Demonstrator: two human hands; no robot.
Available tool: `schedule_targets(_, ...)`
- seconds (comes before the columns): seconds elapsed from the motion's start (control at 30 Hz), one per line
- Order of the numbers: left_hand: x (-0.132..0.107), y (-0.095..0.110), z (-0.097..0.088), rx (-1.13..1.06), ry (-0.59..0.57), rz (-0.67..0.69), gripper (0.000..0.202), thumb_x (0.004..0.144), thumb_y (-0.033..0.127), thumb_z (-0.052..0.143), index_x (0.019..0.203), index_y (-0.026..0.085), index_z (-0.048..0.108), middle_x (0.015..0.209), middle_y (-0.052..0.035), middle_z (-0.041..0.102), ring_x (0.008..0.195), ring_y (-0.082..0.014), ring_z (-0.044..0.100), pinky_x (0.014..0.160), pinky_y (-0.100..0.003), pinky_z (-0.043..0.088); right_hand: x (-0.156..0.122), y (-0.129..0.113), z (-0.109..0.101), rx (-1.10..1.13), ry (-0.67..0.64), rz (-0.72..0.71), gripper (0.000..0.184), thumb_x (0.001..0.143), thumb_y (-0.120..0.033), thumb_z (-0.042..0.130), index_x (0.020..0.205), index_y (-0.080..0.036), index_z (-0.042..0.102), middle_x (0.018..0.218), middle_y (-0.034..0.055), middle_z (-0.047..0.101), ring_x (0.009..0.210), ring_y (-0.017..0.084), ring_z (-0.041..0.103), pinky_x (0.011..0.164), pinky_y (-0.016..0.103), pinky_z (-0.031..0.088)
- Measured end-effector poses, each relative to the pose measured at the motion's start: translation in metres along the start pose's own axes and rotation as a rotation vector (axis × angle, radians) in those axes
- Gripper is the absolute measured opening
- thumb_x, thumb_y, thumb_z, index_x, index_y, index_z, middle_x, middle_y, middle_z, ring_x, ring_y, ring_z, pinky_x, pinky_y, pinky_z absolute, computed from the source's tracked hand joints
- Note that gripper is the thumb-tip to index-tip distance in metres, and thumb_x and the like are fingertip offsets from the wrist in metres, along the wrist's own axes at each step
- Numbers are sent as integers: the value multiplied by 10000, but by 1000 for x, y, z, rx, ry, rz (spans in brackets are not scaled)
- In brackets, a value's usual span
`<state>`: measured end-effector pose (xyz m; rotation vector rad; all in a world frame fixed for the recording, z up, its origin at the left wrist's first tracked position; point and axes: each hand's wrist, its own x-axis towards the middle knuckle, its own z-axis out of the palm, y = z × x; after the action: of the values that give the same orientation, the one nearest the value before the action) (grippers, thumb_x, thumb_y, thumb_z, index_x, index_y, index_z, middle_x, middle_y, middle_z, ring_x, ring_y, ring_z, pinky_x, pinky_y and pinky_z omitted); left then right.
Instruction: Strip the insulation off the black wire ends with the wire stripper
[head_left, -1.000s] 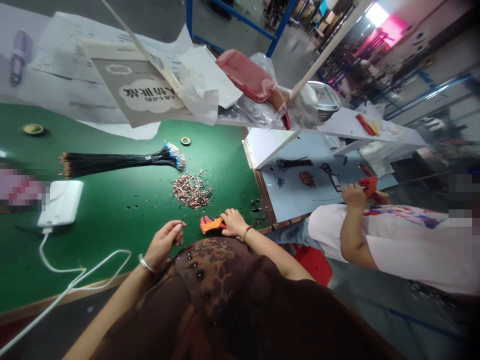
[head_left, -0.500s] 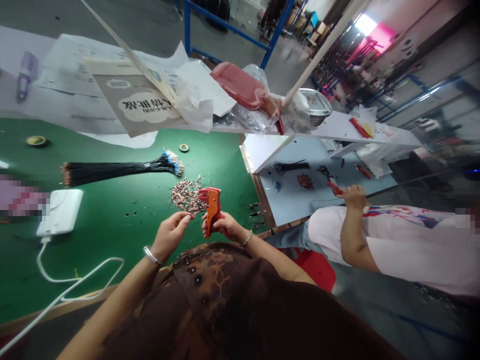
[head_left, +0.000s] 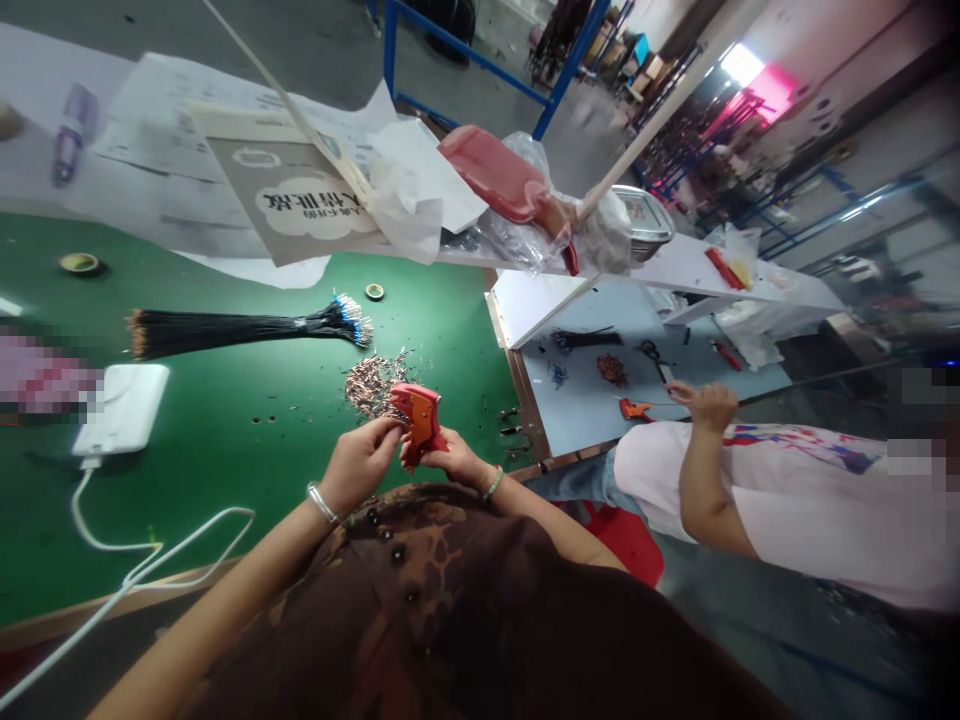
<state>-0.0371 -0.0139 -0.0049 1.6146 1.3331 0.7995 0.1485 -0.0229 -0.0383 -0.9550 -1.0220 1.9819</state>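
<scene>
Right now, through the head camera I am watching from afar, a person's left hand [head_left: 360,465], with a silver bangle at the wrist, and right hand [head_left: 450,462], with a beaded bracelet, meet over a green work mat [head_left: 225,530]. The right fingers curl around the grip of an orange-red wire stripper [head_left: 421,420], its head tipped up and toward the left hand. The left thumb and forefinger are pressed together right at the tool's mouth, touching it. They seem to pinch a thin wire, though I cannot tell for sure, since the fingers hide whatever is there. My judgement is that the work in hand is stripping a single wire end, and that the moment calls for seating that end in the tool's mouth before the grip is squeezed. Just beyond the tool, almost touching it, lies a heap of short copper-tipped wire pieces [head_left: 373,385]. Farther up the mat sits a fanned bundle of black wires [head_left: 240,333] with blue-tipped ends. Off to the right, a co-worker's hand [head_left: 701,405] hovers at the edge of a pale blue table [head_left: 577,420], near a second orange stripper [head_left: 634,408].
</scene>
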Motion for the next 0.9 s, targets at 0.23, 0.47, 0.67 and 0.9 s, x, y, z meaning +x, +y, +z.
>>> schedule_targets(0.23,-2,6,-5,240,-57,76,292,890,360,453,929,205,697,782,-58,735,625,-177,643,599,-255,404,1,1,1,-40,21,-28,466,653,-366,799,994,-128,588,824,55,661,752,186,633,733,347,520)
schedule_targets(0.47,-3,10,-5,436,-93,106,299,915,350,422,916,215,688,759,-72,720,611,-196,632,563,-263,341,2,5,7,-93,77,-74,469,676,-468,786,937,-145,568,745,17,626,674,149,600,676,307,511)
schedule_targets(0.67,-4,8,-1,435,-109,127,300,928,346,414,957,220,684,778,-65,728,609,-181,631,569,-253,354,-2,7,11,-204,149,-56,452,748,-564,696,822,-151,525,635,-4,574,537,115,553,547,265,472)
schedule_targets(0.9,2,2,5,395,-133,49,330,925,354,396,985,192,677,852,-95,739,705,-213,676,627,-270,411,0,13,12,-248,255,-17,489,731,-620,671,751,-176,467,495,-63,507,376,77,449,395,213,375)
